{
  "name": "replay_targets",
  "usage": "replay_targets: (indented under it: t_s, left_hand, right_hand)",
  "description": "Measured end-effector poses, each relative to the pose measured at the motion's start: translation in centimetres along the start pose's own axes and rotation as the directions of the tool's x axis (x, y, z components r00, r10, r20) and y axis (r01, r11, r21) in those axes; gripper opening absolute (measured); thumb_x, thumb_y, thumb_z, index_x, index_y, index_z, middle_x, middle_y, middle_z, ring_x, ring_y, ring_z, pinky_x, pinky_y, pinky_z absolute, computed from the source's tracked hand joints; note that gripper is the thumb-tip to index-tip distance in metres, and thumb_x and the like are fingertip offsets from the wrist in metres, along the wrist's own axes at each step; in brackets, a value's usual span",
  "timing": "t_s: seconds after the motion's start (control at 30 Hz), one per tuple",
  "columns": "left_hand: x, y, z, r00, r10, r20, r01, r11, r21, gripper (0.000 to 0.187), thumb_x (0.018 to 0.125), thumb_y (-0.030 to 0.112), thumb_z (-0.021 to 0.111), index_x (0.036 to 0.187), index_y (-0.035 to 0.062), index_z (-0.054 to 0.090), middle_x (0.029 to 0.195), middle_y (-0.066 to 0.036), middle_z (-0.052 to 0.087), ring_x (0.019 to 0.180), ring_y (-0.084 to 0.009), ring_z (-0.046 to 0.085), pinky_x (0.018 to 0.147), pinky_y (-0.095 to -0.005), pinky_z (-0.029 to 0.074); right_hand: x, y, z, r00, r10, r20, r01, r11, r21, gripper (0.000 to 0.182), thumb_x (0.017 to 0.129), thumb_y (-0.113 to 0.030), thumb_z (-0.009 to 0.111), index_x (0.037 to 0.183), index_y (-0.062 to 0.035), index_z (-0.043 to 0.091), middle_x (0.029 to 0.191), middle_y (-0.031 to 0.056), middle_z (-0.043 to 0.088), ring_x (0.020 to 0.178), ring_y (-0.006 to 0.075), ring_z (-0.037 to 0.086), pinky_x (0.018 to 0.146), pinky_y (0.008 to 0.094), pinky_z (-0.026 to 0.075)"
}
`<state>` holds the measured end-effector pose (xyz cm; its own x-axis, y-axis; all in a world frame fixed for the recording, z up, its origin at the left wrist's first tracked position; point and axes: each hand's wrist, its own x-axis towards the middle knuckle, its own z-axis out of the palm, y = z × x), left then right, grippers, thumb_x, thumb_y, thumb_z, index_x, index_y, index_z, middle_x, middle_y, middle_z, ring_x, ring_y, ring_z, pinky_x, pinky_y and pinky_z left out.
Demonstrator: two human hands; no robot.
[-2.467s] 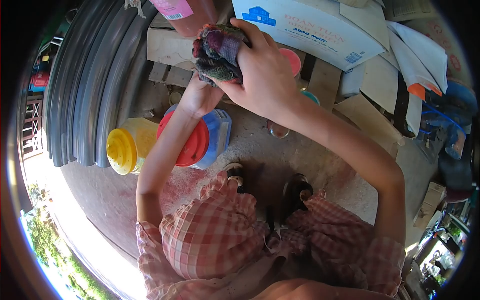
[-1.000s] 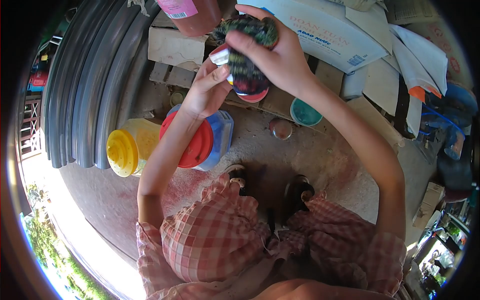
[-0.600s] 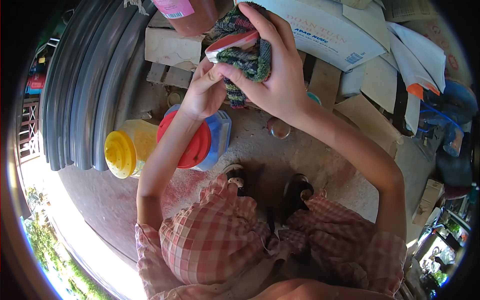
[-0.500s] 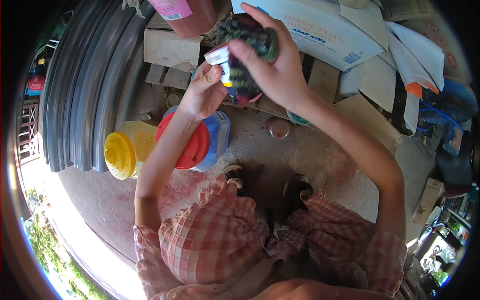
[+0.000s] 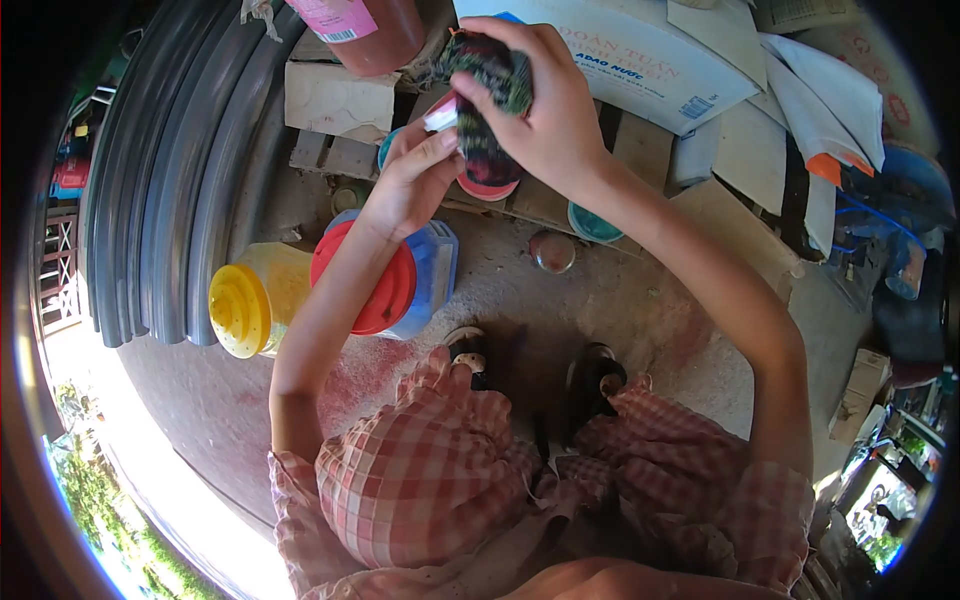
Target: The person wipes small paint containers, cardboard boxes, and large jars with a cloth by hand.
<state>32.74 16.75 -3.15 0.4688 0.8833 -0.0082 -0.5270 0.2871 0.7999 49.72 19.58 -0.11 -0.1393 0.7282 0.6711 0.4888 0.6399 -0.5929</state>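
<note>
Since half a second ago, little has been shifted: the small tub point(image 5: 470, 150) and the rag point(image 5: 490, 70) are kept raised in front of the body, only slightly lowered and carried a touch toward the left. Compared with the view two and a half seconds back, when the rag was bunched over both hands and nothing of the tub could be seen, its white rim and pinkish-red base are now exposed. From this it may be judged that wiping is under way and that a fresh part of the tub is being turned to the cloth.

The tub is held above the wooden planks point(image 5: 540, 200), just in front of the cardboard box point(image 5: 620, 50), clear of the ground. Its long axis is seen tilted, running from upper left to lower right; the white rim is pointed up toward the left hand point(image 5: 405, 185), the red base down toward the planks.

The left hand is closed in a pinch on the rim, thumb and fingertips pressed to it. The right hand point(image 5: 545, 110) is wrapped around the rag, which is pressed against the tub's side.

Below, a jar with a red lid point(image 5: 365, 280) and a jar with a yellow lid point(image 5: 240, 310) lie on their sides on the concrete.
</note>
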Motion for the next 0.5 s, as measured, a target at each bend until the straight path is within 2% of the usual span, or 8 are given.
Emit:
replay_targets:
  t_s: [0.03, 0.1, 0.13, 0.23, 0.27, 0.37, 0.43, 0.5]
  left_hand:
    - [0.1, 0.0, 0.2, 1.0, -0.015, -0.016, 0.014, 1.0, -0.026, 0.055, 0.087, 0.029, 0.062, 0.127, -0.0023, 0.041, 0.121, -0.008, 0.055, 0.112, -0.019, 0.053, 0.1, -0.0381, 0.039]
    - [0.3, -0.1, 0.4, 0.998, -0.049, -0.048, 0.045, 0.996, -0.076, 0.057, 0.085, 0.03, 0.064, 0.127, -0.0015, 0.041, 0.122, -0.008, 0.054, 0.113, -0.0193, 0.052, 0.101, -0.0382, 0.038]
    - [0.4, -0.2, 0.5, 0.997, -0.042, -0.059, 0.036, 0.993, -0.11, 0.06, 0.084, 0.032, 0.066, 0.128, 0.0008, 0.041, 0.122, -0.007, 0.054, 0.113, -0.019, 0.052, 0.101, -0.0378, 0.038]
    - [0.2, -0.3, -1.0, 0.999, -0.025, -0.023, 0.022, 0.989, -0.145, 0.059, 0.084, 0.032, 0.066, 0.129, 0.0021, 0.041, 0.122, -0.006, 0.055, 0.113, -0.019, 0.052, 0.102, -0.0373, 0.037]
    - [0.1, -0.4, -1.6, 1.0, -0.006, -0.012, 0.004, 0.991, -0.131, 0.058, 0.084, 0.032, 0.065, 0.128, 0.0021, 0.041, 0.122, -0.006, 0.055, 0.114, -0.0185, 0.052, 0.102, -0.037, 0.037]
    - [-0.2, -0.4, -2.5, 0.996, -0.05, -0.069, 0.044, 0.996, -0.077, 0.059, 0.084, 0.033, 0.065, 0.128, 0.0023, 0.041, 0.123, -0.007, 0.054, 0.115, -0.0187, 0.051, 0.102, -0.0371, 0.037]
    - [-0.1, -0.2, -1.6, 0.996, -0.046, -0.078, 0.038, 0.995, -0.094, 0.061, 0.085, 0.035, 0.063, 0.13, 0.0027, 0.039, 0.126, -0.008, 0.052, 0.117, -0.02, 0.049, 0.103, -0.0382, 0.036]
    - [0.2, 0.0, -0.8, 0.999, -0.03, -0.044, 0.021, 0.984, -0.176, 0.062, 0.085, 0.036, 0.063, 0.132, 0.0027, 0.038, 0.128, -0.009, 0.051, 0.119, -0.021, 0.048, 0.105, -0.0387, 0.035]
  right_hand:
    - [0.1, 0.2, 0.2, 0.985, 0.174, 0.005, -0.173, 0.976, 0.134, 0.047, 0.079, -0.033, 0.069, 0.116, -0.0091, 0.053, 0.101, 0.0108, 0.057, 0.091, 0.0275, 0.059, 0.075, 0.0358, 0.048]
    - [0.4, 0.2, 0.8, 0.867, 0.491, 0.08, -0.482, 0.789, 0.382, 0.045, 0.081, -0.031, 0.067, 0.115, -0.0061, 0.053, 0.102, 0.0105, 0.058, 0.093, 0.0265, 0.059, 0.076, 0.0352, 0.048]
    - [0.5, 0.5, 0.9, 0.861, 0.492, 0.131, -0.495, 0.748, 0.442, 0.047, 0.082, -0.032, 0.066, 0.116, -0.0028, 0.051, 0.105, 0.0142, 0.057, 0.097, 0.0271, 0.057, 0.08, 0.0353, 0.047]
    - [0.0, -1.2, 1.3, 0.963, 0.268, -0.014, -0.26, 0.942, 0.211, 0.05, 0.08, -0.034, 0.068, 0.117, -0.005, 0.051, 0.106, 0.0177, 0.054, 0.096, 0.0308, 0.056, 0.08, 0.0382, 0.046]
    - [-0.3, -2.2, 0.7, 0.998, 0.052, -0.027, -0.051, 0.998, 0.025, 0.054, 0.077, -0.035, 0.07, 0.118, -0.0073, 0.05, 0.105, 0.019, 0.051, 0.094, 0.0342, 0.055, 0.08, 0.0407, 0.046]
    - [-0.4, -1.6, 1.6, 1.0, -0.016, -0.002, 0.016, 0.997, -0.081, 0.054, 0.076, -0.034, 0.07, 0.118, -0.0091, 0.049, 0.102, 0.0173, 0.05, 0.093, 0.0351, 0.054, 0.077, 0.0419, 0.046]
    - [0.2, -0.5, 1.9, 0.989, 0.15, -0.016, -0.147, 0.981, 0.125, 0.047, 0.079, -0.036, 0.068, 0.112, -0.0054, 0.053, 0.099, 0.0174, 0.054, 0.088, 0.032, 0.058, 0.076, 0.0399, 0.048]
    - [1.0, 0.6, 2.4, 0.886, 0.459, 0.057, -0.427, 0.764, 0.484, 0.046, 0.083, -0.038, 0.063, 0.106, -0.0002, 0.054, 0.093, 0.018, 0.061, 0.086, 0.0282, 0.062, 0.077, 0.0362, 0.048]
